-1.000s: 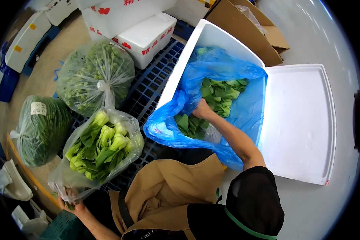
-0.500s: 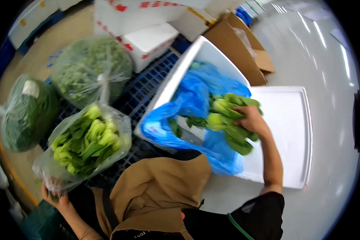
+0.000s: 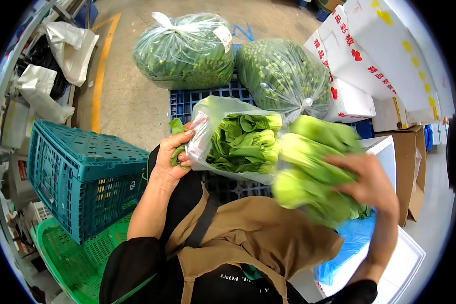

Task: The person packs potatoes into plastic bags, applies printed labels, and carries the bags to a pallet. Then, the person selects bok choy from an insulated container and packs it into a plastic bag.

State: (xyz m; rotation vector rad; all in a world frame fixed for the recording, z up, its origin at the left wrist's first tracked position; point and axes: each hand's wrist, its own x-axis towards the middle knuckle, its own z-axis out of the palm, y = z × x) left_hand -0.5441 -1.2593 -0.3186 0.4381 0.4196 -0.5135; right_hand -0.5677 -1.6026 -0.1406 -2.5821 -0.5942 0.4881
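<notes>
My left hand (image 3: 176,154) is closed on the gathered edge of a clear plastic bag (image 3: 200,137), with some green leaves poking out beside the fingers. Inside that bag lie several heads of bok choy (image 3: 248,144). At its right side, my right hand (image 3: 362,180), blurred by motion, grips a bunch of bok choy (image 3: 316,164) with the pale stem ends pointing left, close to the bag. Below the right forearm, a blue liner (image 3: 347,248) shows in a white foam box (image 3: 387,152), partly hidden by my arm and the bunch.
Two tied bags of greens, one at left (image 3: 185,53) and one at right (image 3: 283,76), rest on a blue pallet (image 3: 182,104). Teal crates (image 3: 86,167) and a green basket (image 3: 76,258) stand left. Foam boxes (image 3: 354,55) and a cardboard box (image 3: 408,167) are at right.
The view has swung left. My right hand has lifted a bunch of bok choy from the blue-lined box and carried it left to the clear bag. My left hand still holds the bag's edge.
</notes>
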